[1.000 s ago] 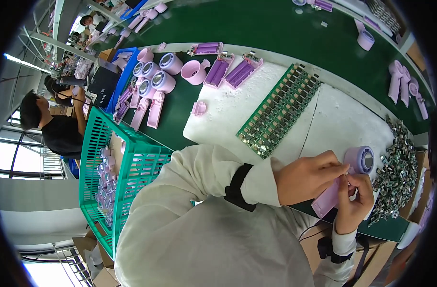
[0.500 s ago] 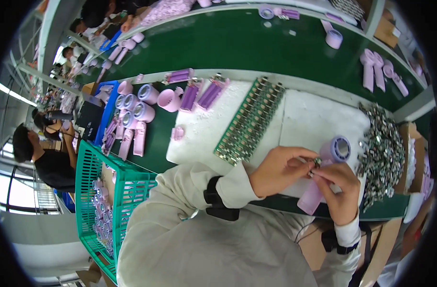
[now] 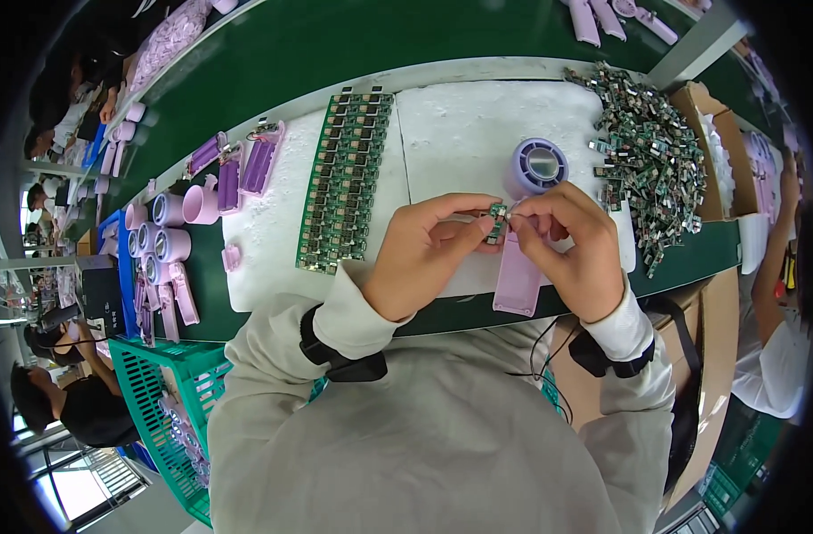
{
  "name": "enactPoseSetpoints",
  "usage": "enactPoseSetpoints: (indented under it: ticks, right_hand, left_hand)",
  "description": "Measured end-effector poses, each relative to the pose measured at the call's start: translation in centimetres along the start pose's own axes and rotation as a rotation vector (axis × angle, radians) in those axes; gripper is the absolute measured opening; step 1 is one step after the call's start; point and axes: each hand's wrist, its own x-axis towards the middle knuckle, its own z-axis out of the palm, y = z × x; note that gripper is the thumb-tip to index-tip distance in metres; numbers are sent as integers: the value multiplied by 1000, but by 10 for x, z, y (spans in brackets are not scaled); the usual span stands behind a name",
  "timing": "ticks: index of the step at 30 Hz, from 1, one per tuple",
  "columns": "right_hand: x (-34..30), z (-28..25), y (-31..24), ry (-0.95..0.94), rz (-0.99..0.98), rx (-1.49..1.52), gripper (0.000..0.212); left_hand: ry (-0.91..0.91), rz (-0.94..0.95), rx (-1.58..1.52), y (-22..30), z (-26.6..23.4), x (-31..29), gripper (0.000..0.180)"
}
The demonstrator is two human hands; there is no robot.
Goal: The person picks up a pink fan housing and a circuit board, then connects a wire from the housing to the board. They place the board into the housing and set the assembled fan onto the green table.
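Observation:
My left hand (image 3: 433, 254) pinches a small green circuit board (image 3: 496, 224) between thumb and fingertips. Close against the board's right side, my right hand (image 3: 574, 245) has its thumb and forefinger pressed together; what they grip is too small to make out. Beneath the hands lies a purple handheld fan, its round head (image 3: 541, 165) pointing away from me and its pink handle (image 3: 518, 278) toward me. The fan's middle is partly hidden by my fingers. A panel of joined circuit boards (image 3: 344, 182) rests on the white foam sheet (image 3: 451, 120) to the left.
Loose circuit boards (image 3: 648, 160) are heaped at the right, beside a cardboard box (image 3: 704, 151). Purple battery housings (image 3: 262, 160), round fan heads (image 3: 169, 245) and a pink cup (image 3: 201, 205) stand left. A green crate (image 3: 157, 418) sits below the table's left edge.
The whole view has turned, shifting the table's contents leftward and the hands nearer the middle. Both hands stay together over the fan, and the small board now shows more plainly between them.

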Motion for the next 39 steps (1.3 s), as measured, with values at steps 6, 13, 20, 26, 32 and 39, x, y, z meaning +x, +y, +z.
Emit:
enactPoseSetpoints:
  ticks: [6,13,20,26,32,39]
  right_hand:
    - [-2,4,-4,13,60,-28,13]
    - [-4,7,-3,14,55,-4,16]
    - [-5,9,-3,42,3,-43,19]
    - [-1,4,-1,103,23,-61,22]
    - [-3,5,1,60,-37,-111,20]
    - [-3,-1,0,49,-202,-279,20]
  left_hand:
    - [17,34,8,0,2,-4,28]
    - [13,75,7,-2,1,-3,28]
    - [19,82,-16,-4,1,-2,28]
    - [40,85,-59,-2,2,-4,28]
    - [39,171,103,-6,4,-5,27]
    - [42,280,302,-3,7,-8,28]
